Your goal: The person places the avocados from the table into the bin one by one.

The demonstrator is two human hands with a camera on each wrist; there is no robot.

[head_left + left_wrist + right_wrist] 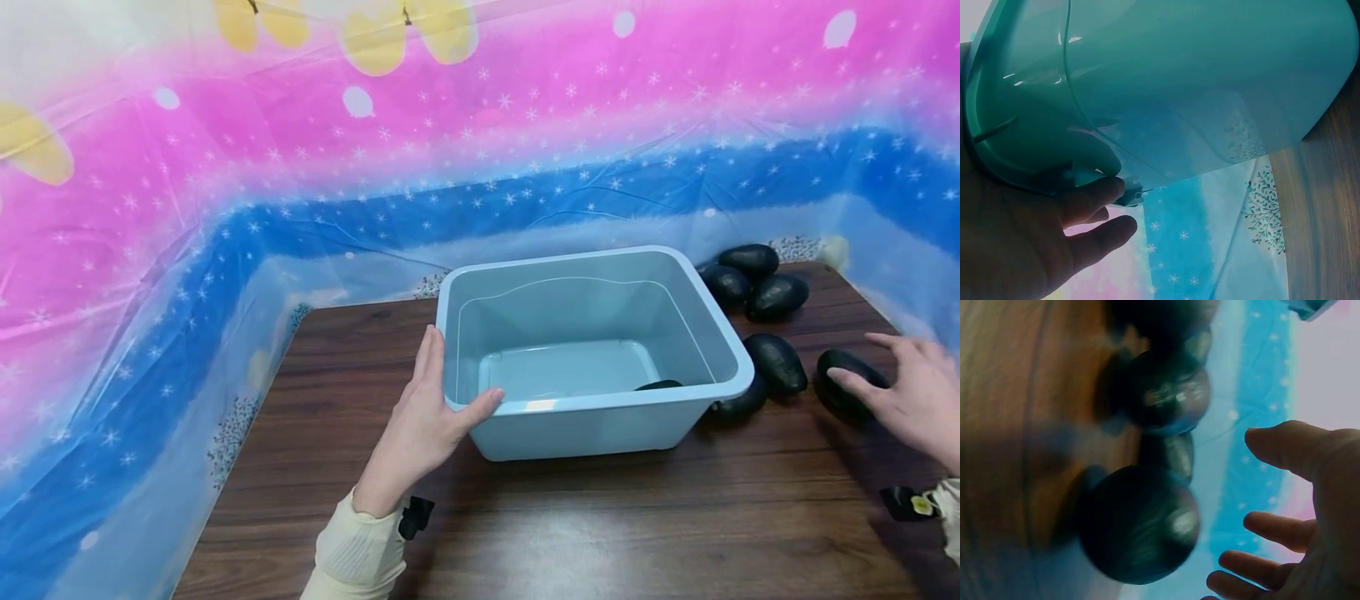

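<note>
A grey-blue plastic basin (585,429) stands on the table. My left hand (423,408) rests against its front left corner, thumb over the front rim and straight fingers along the left side; the left wrist view shows these fingers (1100,247) by the basin's wall. Over at the right, my right hand (911,392) hovers with spread fingers above a dark avocado (843,400). In the right wrist view that hand (1297,525) holds nothing, apart from the nearest avocado (1141,525). Inside the basin, a dark rounded thing (660,384) shows, mostly hidden by the front wall.
Several more avocados (777,296) lie right of the basin, some close against its side. The brown wooden table (600,525) ends at a colourful patterned sheet (510,192) that hangs behind it and at both sides.
</note>
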